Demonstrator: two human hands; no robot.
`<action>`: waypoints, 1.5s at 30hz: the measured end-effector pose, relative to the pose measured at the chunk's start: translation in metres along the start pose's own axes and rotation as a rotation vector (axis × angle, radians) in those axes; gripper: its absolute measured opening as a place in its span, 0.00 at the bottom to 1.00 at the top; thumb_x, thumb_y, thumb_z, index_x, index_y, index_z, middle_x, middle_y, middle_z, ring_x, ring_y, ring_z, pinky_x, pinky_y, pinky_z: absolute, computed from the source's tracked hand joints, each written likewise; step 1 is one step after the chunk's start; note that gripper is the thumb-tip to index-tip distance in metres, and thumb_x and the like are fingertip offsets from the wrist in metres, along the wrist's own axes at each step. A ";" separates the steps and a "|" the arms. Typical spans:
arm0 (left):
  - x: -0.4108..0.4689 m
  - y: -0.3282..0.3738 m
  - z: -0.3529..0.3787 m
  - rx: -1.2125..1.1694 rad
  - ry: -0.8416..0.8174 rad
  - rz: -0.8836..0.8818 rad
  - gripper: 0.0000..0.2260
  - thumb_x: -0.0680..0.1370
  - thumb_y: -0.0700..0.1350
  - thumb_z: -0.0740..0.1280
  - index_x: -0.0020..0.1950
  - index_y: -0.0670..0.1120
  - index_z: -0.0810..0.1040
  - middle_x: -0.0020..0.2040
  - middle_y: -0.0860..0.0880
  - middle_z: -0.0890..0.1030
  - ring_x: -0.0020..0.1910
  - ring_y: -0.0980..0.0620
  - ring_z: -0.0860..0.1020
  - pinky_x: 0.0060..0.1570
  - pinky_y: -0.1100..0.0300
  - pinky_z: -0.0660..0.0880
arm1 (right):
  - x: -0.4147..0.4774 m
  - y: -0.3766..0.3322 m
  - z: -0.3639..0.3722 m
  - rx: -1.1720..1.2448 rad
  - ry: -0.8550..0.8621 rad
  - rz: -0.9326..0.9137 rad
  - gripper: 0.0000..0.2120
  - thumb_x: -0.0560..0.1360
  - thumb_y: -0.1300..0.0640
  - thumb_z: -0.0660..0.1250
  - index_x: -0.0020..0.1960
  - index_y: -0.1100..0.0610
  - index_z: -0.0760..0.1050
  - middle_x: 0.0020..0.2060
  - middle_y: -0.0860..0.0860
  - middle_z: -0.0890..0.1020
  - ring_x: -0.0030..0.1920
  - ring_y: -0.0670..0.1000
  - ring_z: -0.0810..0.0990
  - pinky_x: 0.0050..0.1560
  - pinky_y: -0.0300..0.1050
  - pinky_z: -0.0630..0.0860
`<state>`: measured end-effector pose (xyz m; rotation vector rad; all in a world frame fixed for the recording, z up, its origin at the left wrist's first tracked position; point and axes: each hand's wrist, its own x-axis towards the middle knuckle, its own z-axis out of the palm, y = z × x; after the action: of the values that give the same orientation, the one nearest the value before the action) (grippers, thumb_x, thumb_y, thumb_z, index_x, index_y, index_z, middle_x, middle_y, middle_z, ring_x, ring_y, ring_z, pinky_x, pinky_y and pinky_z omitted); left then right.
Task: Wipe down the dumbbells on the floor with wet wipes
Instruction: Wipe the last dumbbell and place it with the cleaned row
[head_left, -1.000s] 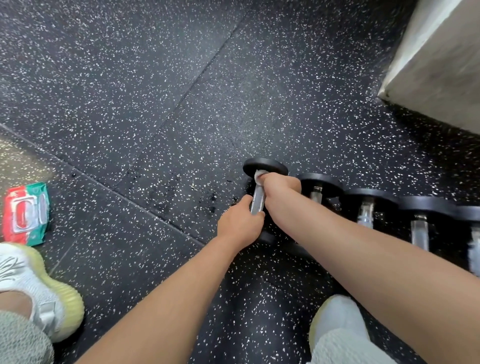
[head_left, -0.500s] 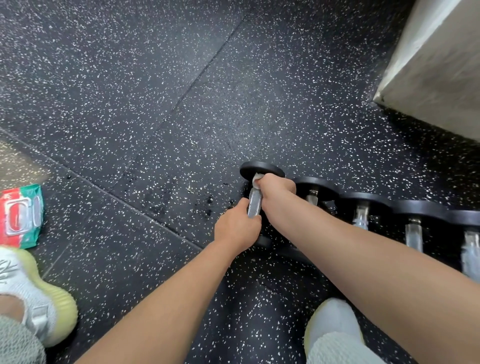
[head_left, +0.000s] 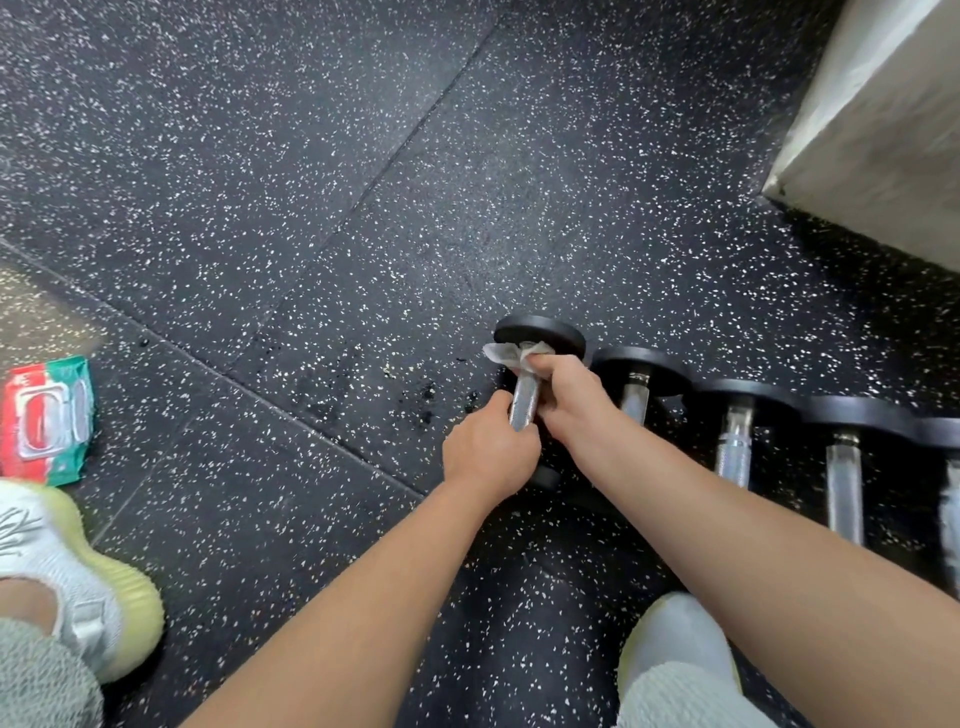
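Head view: left hand (head_left: 488, 453), right hand (head_left: 571, 402) hold row-end dumbbell (head_left: 523, 406), floor (head_left: 311, 249) leftward.

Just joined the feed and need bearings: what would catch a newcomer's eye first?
Both hands meet at the leftmost dumbbell: the left hand grips its chrome handle, the right hand holds a crumpled wet wipe against its far end. A red-and-green wipes pack lies on the speckled floor, far left.

A gym — black speckled rubber floor tiles (head_left: 363, 182) and a row of dumbbells (head_left: 737, 431) show it.
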<state>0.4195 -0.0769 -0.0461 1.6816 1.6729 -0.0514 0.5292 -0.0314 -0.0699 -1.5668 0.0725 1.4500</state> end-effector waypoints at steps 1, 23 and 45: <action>0.001 -0.002 -0.001 -0.015 -0.007 0.000 0.12 0.79 0.54 0.63 0.61 0.55 0.74 0.54 0.48 0.84 0.55 0.38 0.80 0.48 0.49 0.71 | -0.004 -0.002 -0.001 0.021 -0.058 0.008 0.26 0.64 0.63 0.72 0.61 0.70 0.78 0.55 0.63 0.85 0.56 0.59 0.85 0.60 0.54 0.80; 0.004 -0.011 -0.008 -0.135 -0.047 -0.006 0.12 0.76 0.56 0.62 0.59 0.60 0.77 0.53 0.51 0.84 0.54 0.41 0.80 0.55 0.47 0.77 | -0.016 -0.019 0.044 -0.090 0.253 0.043 0.12 0.60 0.69 0.68 0.40 0.60 0.70 0.39 0.54 0.87 0.34 0.53 0.87 0.43 0.45 0.82; -0.006 0.012 -0.008 0.019 -0.057 -0.041 0.14 0.80 0.55 0.65 0.65 0.57 0.78 0.56 0.50 0.84 0.56 0.41 0.81 0.56 0.50 0.77 | -0.094 -0.060 -0.041 -0.368 0.124 -0.086 0.08 0.73 0.72 0.69 0.44 0.60 0.78 0.45 0.59 0.81 0.44 0.56 0.80 0.60 0.59 0.81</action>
<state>0.4256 -0.0765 -0.0313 1.6449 1.6688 -0.1348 0.5686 -0.0765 0.0333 -1.9322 -0.1971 1.3498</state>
